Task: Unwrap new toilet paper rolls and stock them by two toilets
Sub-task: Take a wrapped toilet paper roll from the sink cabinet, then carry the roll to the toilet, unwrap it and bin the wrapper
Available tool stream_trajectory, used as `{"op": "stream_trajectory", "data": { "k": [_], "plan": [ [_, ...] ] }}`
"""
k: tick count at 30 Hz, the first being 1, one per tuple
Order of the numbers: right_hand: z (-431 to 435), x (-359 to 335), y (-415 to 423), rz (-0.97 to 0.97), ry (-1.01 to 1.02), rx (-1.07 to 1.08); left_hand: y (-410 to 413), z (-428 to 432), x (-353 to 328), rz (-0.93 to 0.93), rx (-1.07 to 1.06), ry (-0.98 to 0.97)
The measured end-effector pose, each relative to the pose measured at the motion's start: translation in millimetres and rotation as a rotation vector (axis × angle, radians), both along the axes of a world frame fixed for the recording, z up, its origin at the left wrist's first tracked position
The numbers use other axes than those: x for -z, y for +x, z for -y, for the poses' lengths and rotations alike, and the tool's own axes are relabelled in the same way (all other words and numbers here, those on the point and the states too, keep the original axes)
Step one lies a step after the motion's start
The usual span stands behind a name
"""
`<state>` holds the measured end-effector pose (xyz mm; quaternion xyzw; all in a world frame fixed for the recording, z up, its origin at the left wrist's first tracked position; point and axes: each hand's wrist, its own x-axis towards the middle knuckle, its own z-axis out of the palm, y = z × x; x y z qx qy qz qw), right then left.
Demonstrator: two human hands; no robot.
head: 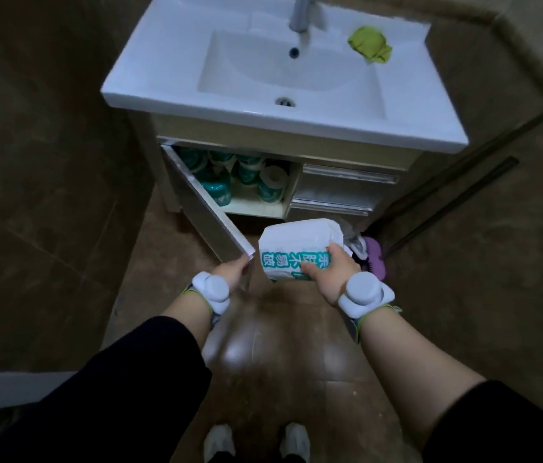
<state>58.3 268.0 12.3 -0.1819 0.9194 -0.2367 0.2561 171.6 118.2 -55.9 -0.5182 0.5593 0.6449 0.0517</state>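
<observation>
My right hand [325, 274] grips a wrapped toilet paper roll [297, 243], white plastic with teal lettering, held in front of the vanity. My left hand [230, 272] holds the lower corner of the open cabinet door [206, 208]. Inside the cabinet [256, 205] under the sink stand several more rolls [246, 177] in teal and white wrappers.
A white sink basin [283, 71] with a faucet [300, 11] tops the vanity, and a green cloth [368, 45] lies on its right rim. Closed drawers [340, 192] sit right of the cabinet. A purple item [375, 259] lies on the brown tiled floor.
</observation>
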Motion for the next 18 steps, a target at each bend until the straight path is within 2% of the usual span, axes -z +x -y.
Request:
{"op": "stream_trajectory", "data": {
  "k": [5,11,15,18],
  "plan": [
    [-49.3,-11.9,-11.0,0.071,-0.076,0.075,-34.5,-49.6,-26.9,-0.128,0.047,0.029],
    [-132.8,-42.3,-2.3,0.287,-0.234,0.305,-55.9,-108.8,-63.9,-0.126,0.242,0.056],
    [-193.2,-71.0,8.0,0.308,-0.275,0.368,-63.3,-158.8,-88.9,-0.158,0.246,0.173],
    [-257.0,-95.4,27.5,0.262,-0.285,0.428,-58.9,-219.7,-115.4,-0.171,0.330,0.210]
  ]
}}
